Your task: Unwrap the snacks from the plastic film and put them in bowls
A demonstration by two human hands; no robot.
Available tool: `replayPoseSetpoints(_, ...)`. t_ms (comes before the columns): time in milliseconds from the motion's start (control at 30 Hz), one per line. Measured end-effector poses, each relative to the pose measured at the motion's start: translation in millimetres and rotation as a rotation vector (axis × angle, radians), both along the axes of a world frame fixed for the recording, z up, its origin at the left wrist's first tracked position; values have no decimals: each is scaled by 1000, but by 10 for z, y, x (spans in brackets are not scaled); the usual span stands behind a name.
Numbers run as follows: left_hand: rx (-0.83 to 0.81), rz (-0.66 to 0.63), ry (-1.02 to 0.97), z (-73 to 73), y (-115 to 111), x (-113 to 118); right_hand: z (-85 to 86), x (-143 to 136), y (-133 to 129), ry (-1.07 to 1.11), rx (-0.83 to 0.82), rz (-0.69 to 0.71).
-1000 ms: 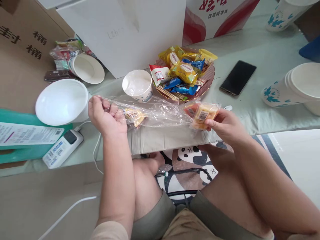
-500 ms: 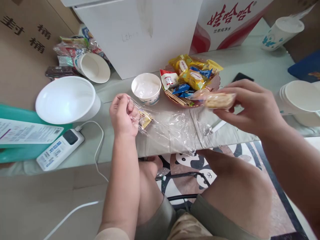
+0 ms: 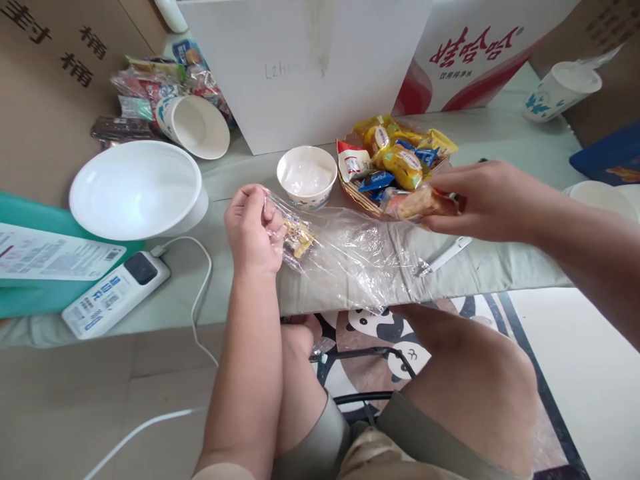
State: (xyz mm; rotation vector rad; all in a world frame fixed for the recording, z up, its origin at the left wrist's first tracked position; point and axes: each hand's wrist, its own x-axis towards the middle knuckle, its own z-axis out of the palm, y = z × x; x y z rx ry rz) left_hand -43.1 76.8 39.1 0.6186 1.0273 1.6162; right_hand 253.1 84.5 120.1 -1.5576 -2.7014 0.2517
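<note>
My left hand (image 3: 253, 230) is closed on the gathered edge of a clear plastic bag (image 3: 350, 260), which spreads to the right across the table edge. A small yellow wrapped snack (image 3: 299, 238) shows in the bag by my fingers. My right hand (image 3: 483, 200) grips a tan snack in a clear wrapper (image 3: 420, 203) at the front right rim of the snack basket (image 3: 361, 203). Yellow snack packets (image 3: 403, 167), blue packets (image 3: 376, 181) and a red and white packet (image 3: 353, 162) fill the basket. Right of the bag lies a white-handled knife or cutter (image 3: 450, 255).
A paper bowl (image 3: 307, 175) stands left of the basket. Farther left are a white bowl (image 3: 136, 190), a tipped paper bucket (image 3: 200, 127), a power bank (image 3: 117, 293) with a cable, and a green jug (image 3: 30, 200). White boxes (image 3: 310, 73) stand behind; a paper cup (image 3: 563, 90) is at right.
My right hand has moved slightly left and down with the wrapped tan snack, bringing it against the basket's front rim. My left hand still holds the bag. The camera view has shifted a little.
</note>
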Motion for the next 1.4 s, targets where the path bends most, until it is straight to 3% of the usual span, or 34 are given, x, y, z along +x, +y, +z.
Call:
replayPoseSetpoints(233, 12, -7, 3, -35, 16, -25, -205, 73, -175, 67, 221, 53)
replayPoseSetpoints(400, -10, 22, 6, -29, 13, 4, -230, 88, -98, 86, 374, -76)
replayPoseSetpoints(667, -55, 41, -10, -2, 53, 66, -24, -83, -36, 112, 238, -192)
replayPoseSetpoints(867, -84, 45, -15, 11, 56, 94, -121, -247, -82, 12, 64, -109)
replayPoseSetpoints(1167, -88, 68, -20, 32, 54, 109, -115, -416, 188, -187, 39, -242)
replayPoseSetpoints(1300, -75, 55, -14, 22, 50, 74, -165, -372, 287, -253, -129, -186)
replayPoseSetpoints(1400, -48, 39, 7, 7, 49, 42, -117, -282, 306, -170, -141, -114)
